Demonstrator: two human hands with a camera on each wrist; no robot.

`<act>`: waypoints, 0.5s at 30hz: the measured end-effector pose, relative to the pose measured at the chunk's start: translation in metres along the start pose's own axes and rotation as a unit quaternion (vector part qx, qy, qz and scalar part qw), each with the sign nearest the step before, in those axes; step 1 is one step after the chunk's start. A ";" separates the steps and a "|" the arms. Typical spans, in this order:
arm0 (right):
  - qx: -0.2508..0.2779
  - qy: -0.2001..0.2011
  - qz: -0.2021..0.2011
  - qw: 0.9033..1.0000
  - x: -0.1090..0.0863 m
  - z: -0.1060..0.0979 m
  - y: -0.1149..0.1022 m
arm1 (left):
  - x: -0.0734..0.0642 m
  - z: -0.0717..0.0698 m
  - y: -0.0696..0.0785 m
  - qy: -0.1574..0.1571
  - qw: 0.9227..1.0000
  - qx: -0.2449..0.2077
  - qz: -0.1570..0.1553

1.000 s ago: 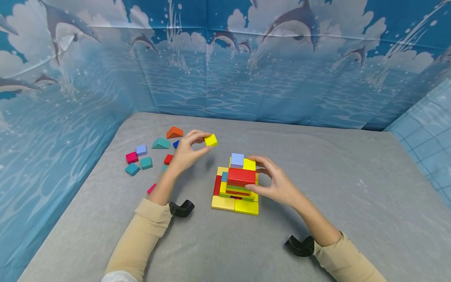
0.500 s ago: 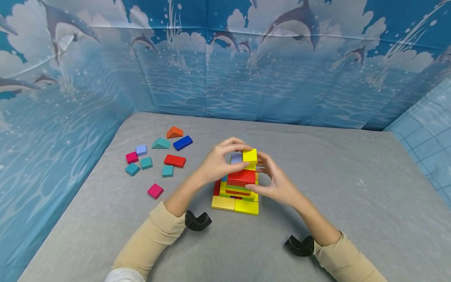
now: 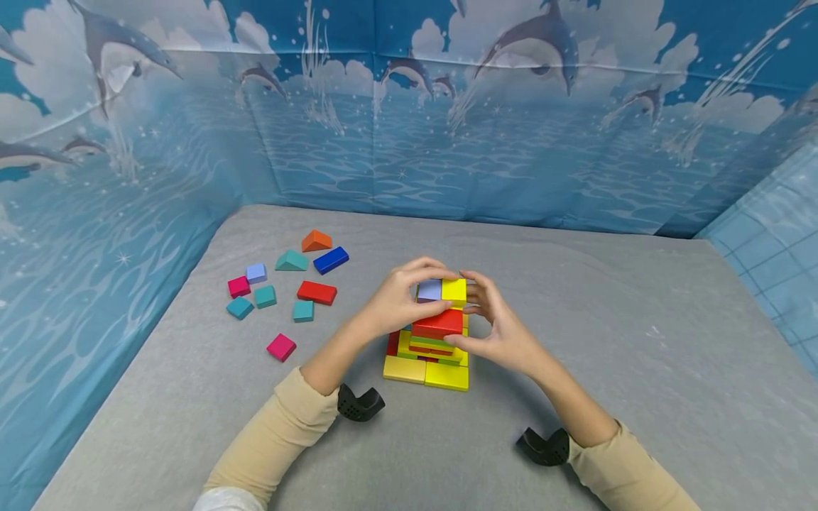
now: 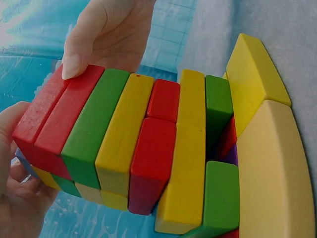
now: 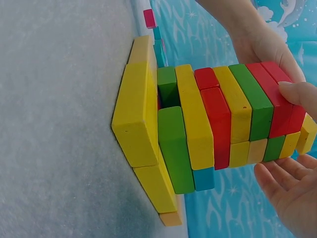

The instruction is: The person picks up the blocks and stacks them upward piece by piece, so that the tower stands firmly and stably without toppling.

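A tower of coloured wooden blocks stands on the grey surface, wider at its base. My left hand pinches a yellow block at the tower's top, beside a lavender block. My right hand steadies the upper tower, its thumb on the front of a red block and its fingers at the side and back. From the left wrist, layers of red, green and yellow show, with the right thumb on the red end. In the right wrist view, the left hand lies behind the tower.
Several loose blocks lie to the left, among them a red bar, a blue bar, an orange triangle, a teal triangle and a crimson block. A dolphin-print curtain encloses the back and left.
My left hand has brought the yellow block rightward from above the loose blocks and lowered it onto the tower, next to the lavender block. The right hand has stayed at the tower.
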State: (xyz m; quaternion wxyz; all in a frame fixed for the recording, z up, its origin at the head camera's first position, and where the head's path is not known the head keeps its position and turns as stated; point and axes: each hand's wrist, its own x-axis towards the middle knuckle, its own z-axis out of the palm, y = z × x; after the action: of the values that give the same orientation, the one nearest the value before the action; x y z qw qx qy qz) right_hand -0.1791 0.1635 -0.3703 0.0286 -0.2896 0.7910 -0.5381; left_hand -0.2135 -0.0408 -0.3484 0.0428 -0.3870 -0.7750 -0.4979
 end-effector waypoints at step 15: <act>-0.032 0.009 -0.023 0.999 -0.001 0.002 -0.034 | -0.006 0.004 -0.006 0.020 0.999 -0.025 -0.017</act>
State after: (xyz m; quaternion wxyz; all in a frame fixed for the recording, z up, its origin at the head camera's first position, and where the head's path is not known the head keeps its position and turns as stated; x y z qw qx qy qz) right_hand -0.1630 0.1538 -0.3417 -0.0010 -0.3037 0.8013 -0.5154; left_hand -0.2116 -0.0425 -0.3572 0.0406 -0.3648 -0.7675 -0.5256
